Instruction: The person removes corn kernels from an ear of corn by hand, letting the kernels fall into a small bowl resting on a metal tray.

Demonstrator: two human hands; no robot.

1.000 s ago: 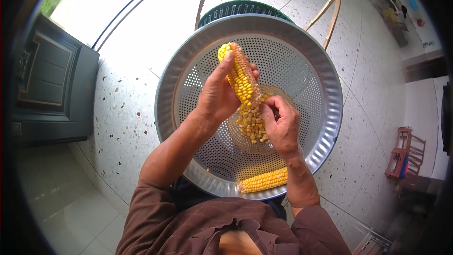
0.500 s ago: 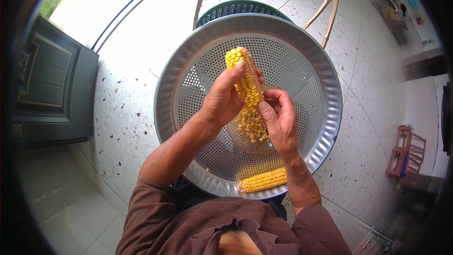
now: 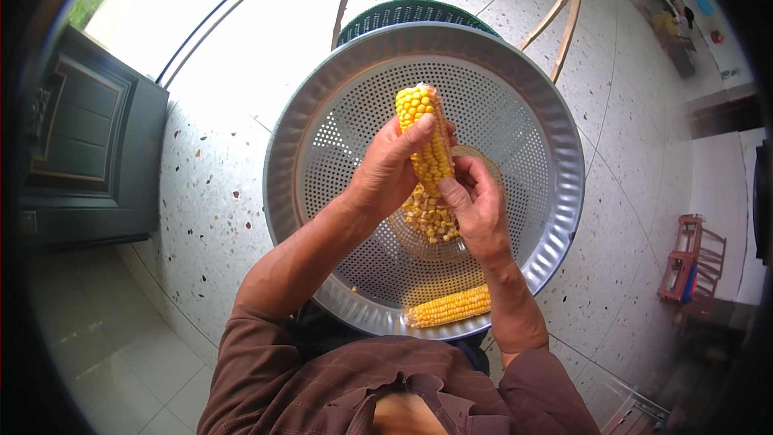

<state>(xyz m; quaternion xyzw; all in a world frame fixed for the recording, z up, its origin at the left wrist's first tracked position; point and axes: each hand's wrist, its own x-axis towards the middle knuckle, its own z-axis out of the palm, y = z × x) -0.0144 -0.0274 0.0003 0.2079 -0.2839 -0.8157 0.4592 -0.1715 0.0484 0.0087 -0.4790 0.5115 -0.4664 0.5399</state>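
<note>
A partly shelled yellow corn cob (image 3: 435,163) stands tilted between my hands, its right side stripped of kernels. My left hand (image 3: 394,157) wraps round its upper part, thumb lying across the kernels. At the lower end, my right hand (image 3: 479,205) grips the cob with its thumb against the kernels; its other fingers are curled and partly hidden. Below lies a pile of loose kernels (image 3: 431,216) in a wide round metal sieve (image 3: 342,254) with a perforated bottom. A second, full corn cob (image 3: 449,307) rests at the sieve's near edge, beside my right forearm.
Behind the sieve shows the rim of a dark green basket (image 3: 419,10), with wooden poles (image 3: 570,16) around it. A dark green door (image 3: 84,141) stands at the left. Reddish wooden chairs (image 3: 691,262) are at the right on the speckled floor (image 3: 213,169).
The cob and my left hand have shifted slightly to the right, and the cob has turned so more yellow kernels face up. My right hand stays nearly in place.
</note>
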